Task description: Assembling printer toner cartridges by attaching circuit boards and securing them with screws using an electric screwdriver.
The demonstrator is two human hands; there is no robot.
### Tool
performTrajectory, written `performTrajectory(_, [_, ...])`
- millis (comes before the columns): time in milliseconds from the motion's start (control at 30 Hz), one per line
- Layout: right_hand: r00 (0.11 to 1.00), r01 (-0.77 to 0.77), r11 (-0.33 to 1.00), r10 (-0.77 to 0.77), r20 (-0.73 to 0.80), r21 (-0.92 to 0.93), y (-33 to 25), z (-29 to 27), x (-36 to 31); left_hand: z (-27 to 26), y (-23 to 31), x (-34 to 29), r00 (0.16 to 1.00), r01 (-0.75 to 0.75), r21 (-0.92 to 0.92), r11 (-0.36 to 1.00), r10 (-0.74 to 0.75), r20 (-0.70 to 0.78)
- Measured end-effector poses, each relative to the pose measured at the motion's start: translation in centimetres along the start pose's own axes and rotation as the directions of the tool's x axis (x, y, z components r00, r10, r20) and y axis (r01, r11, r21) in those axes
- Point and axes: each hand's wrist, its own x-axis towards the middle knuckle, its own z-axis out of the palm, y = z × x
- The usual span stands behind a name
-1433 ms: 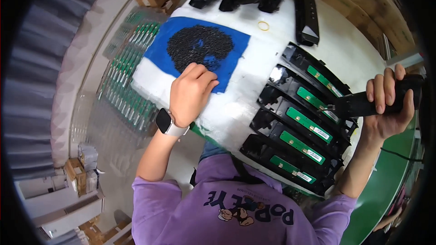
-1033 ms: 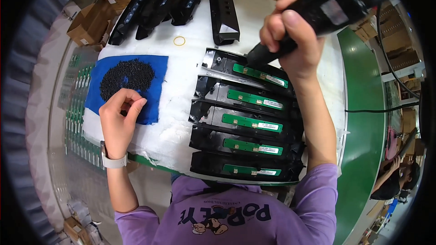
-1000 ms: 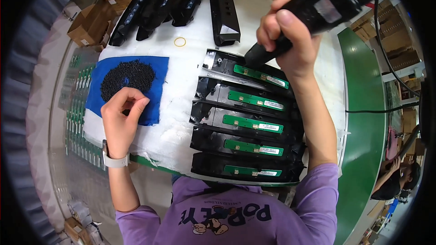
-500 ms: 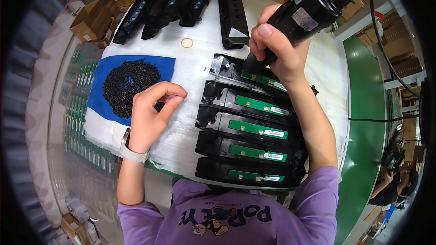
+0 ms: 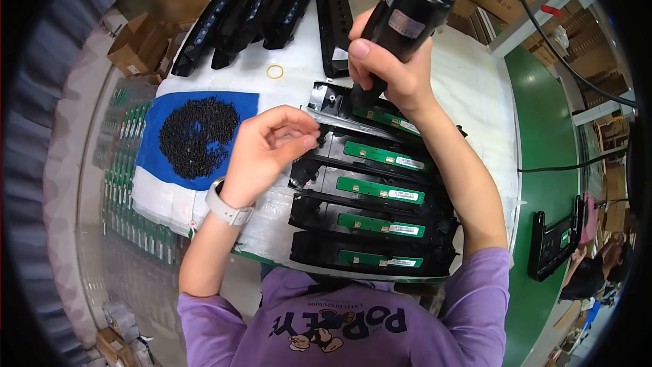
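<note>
My right hand (image 5: 401,73) is closed around a black electric screwdriver (image 5: 406,26), its cord rising at the top. The tool's tip points down at the green circuit board (image 5: 388,119) in the farthest of several black plastic housings. My left hand (image 5: 268,146), thumb and fingertips nearly together, hovers by the left end of the second housing (image 5: 326,147). Whatever those fingertips hold, if anything, is too small to make out. Each housing in the column carries a narrow green circuit board (image 5: 384,155) with a white label.
A heap of small black screws (image 5: 197,132) lies on a blue cloth (image 5: 151,156) at the left. Beyond are a yellow rubber band (image 5: 274,71) and more black housings (image 5: 251,17). Several green boards (image 5: 139,228) sit in clear trays at far left. Another person works at far right.
My left hand has moved right, from beside the screw heap to the housings. My right hand and the screwdriver have shifted slightly left, staying over the farthest housing.
</note>
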Motion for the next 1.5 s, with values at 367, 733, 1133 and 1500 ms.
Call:
performTrajectory(367, [0.966, 0.253, 0.772, -0.235, -0.109, 0.583, -5.9, -5.8, -6.9, 6.6, 0.6, 1.4, 0.971, 0.101, -0.066, 0.993, -0.084, 0.226])
performTrajectory(733, [0.978, 0.207, 0.78, -0.147, -0.149, 0.591, -5.9, -5.1, -8.1, 7.2, -0.3, 0.9, 0.961, 0.131, -0.022, 0.991, -0.122, 0.247])
performTrajectory(1133, [0.941, 0.159, 0.787, 0.063, -0.333, 0.596, -5.5, -4.3, -7.9, 7.8, -0.2, 0.2, 0.99, -0.054, 0.111, 0.992, 0.038, 0.138])
performTrajectory(1500, [0.999, 0.033, 0.965, -0.027, -0.028, 0.261, -3.9, -5.0, -8.2, 7.2, -0.8, 0.0, 0.864, -0.501, 0.694, 0.517, 0.247, 0.439])
